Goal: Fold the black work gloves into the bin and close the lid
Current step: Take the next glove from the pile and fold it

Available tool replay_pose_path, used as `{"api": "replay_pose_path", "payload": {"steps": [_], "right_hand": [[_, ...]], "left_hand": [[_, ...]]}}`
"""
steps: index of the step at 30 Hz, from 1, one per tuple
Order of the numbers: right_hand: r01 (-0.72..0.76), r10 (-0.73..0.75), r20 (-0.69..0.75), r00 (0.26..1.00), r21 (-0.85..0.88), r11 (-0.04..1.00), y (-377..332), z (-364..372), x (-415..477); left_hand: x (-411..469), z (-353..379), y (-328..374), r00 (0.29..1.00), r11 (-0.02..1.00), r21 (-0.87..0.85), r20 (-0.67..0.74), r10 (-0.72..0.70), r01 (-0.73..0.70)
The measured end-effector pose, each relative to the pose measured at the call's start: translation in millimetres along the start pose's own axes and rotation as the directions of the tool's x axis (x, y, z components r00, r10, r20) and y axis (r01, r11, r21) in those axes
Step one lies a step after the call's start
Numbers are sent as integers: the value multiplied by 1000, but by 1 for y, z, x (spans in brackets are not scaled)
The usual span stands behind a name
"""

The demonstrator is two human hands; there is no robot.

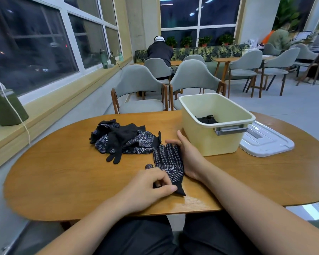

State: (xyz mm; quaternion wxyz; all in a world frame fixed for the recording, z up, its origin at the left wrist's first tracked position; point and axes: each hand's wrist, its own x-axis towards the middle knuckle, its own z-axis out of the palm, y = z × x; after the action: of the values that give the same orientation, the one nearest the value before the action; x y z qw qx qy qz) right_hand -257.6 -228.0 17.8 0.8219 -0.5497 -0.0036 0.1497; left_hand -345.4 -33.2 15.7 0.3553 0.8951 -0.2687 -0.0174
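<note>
While one black work glove (168, 163) lay flat, dotted palm up, on the wooden worktop (63, 172) just in front of the person, both bare hands were on it; the left hand (151, 188) had its grip pinched closed on the cuff at the glove's 6 o'clock end, thumb and fingertips squeezing the fabric; the right hand (187, 157) lay along the glove's 3 o'clock edge, its grip open, palm turned toward the glove and fingers curling over the glove's fingertips at 12 o'clock. At about 10 o'clock from that glove sat a loose pile of black gloves (123, 141), heaped and overlapping, some showing white dots and a printed mark, one plain finger pair hanging toward the near side; the pile's right edge came close to the flat glove's fingertips. At about 1 o'clock, just beside the right hand, stood the cream bin (215, 124), open at the top, with a grey handle on its near wall; some dark fabric lay inside at the bottom. At the bin's 3 o'clock side the white lid (267, 142) lay flat on the worktop, partly hidden behind the bin. Beyond the worktop at 12 o'clock stood two grey chairs (140, 89); windows ran along the 9 o'clock side.
</note>
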Motion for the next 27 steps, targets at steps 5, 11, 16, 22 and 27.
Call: {"api": "replay_pose_path", "payload": {"steps": [5,11,16,22,27], "right_hand": [[272,-351,-57,935,-520,809,-2,-7,-9],[384,-465,105,879,-734,560,8,-15,-18],[493,-535,310,786,-837,240,13,-22,-32],[505,-346,455,820,-860,68,21,-28,-49],[495,-255,497,829,-865,-78,30,-32,-63]], "left_hand": [[0,-4,2,999,996,-82,14,-41,42],[6,-10,-7,986,976,-200,-126,-107,81],[7,-15,-28,969,991,108,-241,-57,85],[-3,-12,-34,985,964,239,-150,-79,114],[-10,-19,-33,989,965,229,-105,-103,125]]}}
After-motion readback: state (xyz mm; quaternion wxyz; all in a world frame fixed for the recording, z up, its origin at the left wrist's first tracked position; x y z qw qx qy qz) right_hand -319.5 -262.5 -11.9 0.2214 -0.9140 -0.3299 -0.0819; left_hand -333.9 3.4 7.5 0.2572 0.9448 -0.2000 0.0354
